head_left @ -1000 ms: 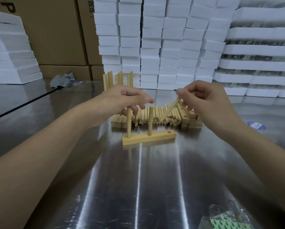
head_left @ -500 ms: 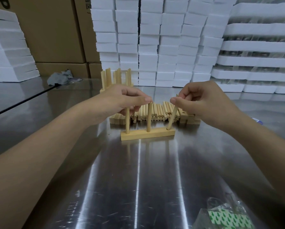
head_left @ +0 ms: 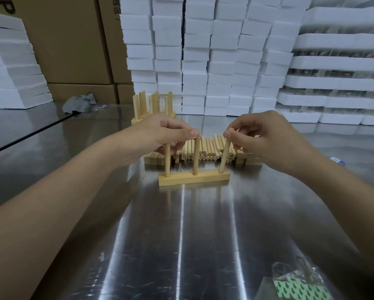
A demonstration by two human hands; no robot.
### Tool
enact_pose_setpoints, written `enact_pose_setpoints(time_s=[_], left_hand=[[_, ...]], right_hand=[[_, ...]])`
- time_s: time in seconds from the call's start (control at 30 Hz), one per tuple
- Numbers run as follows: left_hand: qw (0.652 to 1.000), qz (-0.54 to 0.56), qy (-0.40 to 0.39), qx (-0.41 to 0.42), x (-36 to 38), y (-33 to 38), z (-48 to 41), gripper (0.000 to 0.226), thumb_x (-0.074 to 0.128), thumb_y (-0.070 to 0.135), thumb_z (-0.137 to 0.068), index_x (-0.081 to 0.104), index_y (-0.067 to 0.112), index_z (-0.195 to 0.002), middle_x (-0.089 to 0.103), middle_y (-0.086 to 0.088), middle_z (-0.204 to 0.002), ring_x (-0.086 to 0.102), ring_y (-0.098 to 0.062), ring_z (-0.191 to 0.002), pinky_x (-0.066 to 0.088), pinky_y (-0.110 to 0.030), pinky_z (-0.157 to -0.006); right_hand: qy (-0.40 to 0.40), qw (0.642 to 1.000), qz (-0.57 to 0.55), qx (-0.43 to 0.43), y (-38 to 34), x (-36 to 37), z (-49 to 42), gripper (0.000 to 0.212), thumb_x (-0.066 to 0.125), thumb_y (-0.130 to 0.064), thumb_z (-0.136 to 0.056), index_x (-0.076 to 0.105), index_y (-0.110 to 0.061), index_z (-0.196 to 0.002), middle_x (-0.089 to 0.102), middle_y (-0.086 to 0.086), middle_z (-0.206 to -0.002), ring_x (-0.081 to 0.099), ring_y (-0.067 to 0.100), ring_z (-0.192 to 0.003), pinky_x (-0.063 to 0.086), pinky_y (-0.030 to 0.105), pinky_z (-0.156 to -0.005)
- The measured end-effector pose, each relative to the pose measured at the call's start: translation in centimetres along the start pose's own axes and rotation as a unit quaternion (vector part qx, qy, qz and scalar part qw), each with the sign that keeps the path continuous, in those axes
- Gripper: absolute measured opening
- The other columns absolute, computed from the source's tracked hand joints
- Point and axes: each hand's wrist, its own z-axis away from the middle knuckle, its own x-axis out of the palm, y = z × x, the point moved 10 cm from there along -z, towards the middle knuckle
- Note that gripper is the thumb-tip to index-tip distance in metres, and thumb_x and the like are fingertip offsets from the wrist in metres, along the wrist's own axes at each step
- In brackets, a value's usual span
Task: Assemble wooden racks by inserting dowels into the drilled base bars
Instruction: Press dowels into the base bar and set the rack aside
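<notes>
My left hand has its fingers curled round the leftmost dowel, which stands upright in the base bar on the steel table. The middle dowel stands in its hole too, my thumb tip right by its top. My right hand pinches the third dowel near its top. It leans a bit, foot in the end hole. Loose dowels are piled just behind.

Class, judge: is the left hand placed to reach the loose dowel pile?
Probably, once freed: the left hand grips the leftmost upright dowel, and the loose dowel pile lies just behind it.
</notes>
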Motion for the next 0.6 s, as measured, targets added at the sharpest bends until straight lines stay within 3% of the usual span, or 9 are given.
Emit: enact_pose_setpoints(time_s=[0.07,0.23,0.33,0.47,0.53,0.6], left_hand=[[1.0,0.001,0.001,0.001,0.0,0.0,0.0,0.046,0.075,0.064,-0.08,0.085,0.031,-0.11,0.061,0.008,-0.074,0.057,-0.009,-0.071,0.05,-0.023,-0.069],[1.0,0.003,0.001,0.0,0.0,0.0,0.0,0.046,0.078,0.067,-0.082,0.084,0.031,-0.11,0.061,0.006,-0.075,0.056,-0.011,-0.072,0.05,-0.023,-0.069],[1.0,0.002,0.003,-0.004,0.0,-0.1,0.0,0.046,0.079,0.065,-0.084,0.084,0.028,-0.11,0.061,0.006,-0.073,0.055,-0.01,-0.068,0.049,-0.023,-0.068],[0.997,-0.038,0.054,0.033,-0.7,1.7,0.7,0.033,0.078,0.056,-0.085,0.083,0.035,-0.11,0.071,0.009,-0.084,0.065,-0.008,-0.077,0.052,-0.031,-0.082],[0.984,-0.07,0.129,0.1,-2.0,4.2,1.5,0.021,0.076,0.046,-0.096,0.079,0.041,-0.115,0.077,0.011,-0.102,0.072,-0.009,-0.096,0.058,-0.036,-0.093],[0.966,-0.113,0.172,0.158,-1.9,7.0,2.4,0.023,0.069,0.042,-0.101,0.075,0.048,-0.122,0.075,0.015,-0.112,0.07,-0.008,-0.104,0.058,-0.038,-0.094]], right_hand=[[0.01,1.0,0.026,0.0,0.1,-0.2,0.0,0.016,0.073,-0.042,-0.096,0.075,-0.028,-0.087,0.072,-0.007,-0.07,0.066,0.013,-0.07,0.052,0.03,-0.07],[0.011,1.0,0.013,-0.011,-0.1,0.5,0.0,0.018,0.076,-0.045,-0.093,0.074,-0.029,-0.083,0.07,-0.009,-0.067,0.06,0.006,-0.062,0.049,0.023,-0.061],[-0.037,0.999,0.025,-0.017,-0.1,2.1,0.1,0.026,0.075,-0.043,-0.095,0.074,-0.024,-0.078,0.071,-0.006,-0.066,0.066,0.02,-0.065,0.054,0.036,-0.065],[-0.089,0.996,0.008,0.006,0.8,3.3,0.1,0.035,0.074,-0.042,-0.095,0.073,-0.013,-0.076,0.074,0.004,-0.07,0.07,0.032,-0.07,0.06,0.054,-0.072],[-0.094,0.996,0.009,0.004,1.0,3.3,0.0,0.034,0.074,-0.042,-0.095,0.074,-0.014,-0.076,0.074,0.003,-0.07,0.07,0.03,-0.07,0.06,0.048,-0.07],[-0.116,0.993,0.02,0.0,1.2,3.8,0.2,0.026,0.078,-0.038,-0.093,0.076,-0.017,-0.078,0.073,-0.002,-0.068,0.068,0.018,-0.064,0.052,0.028,-0.062]])
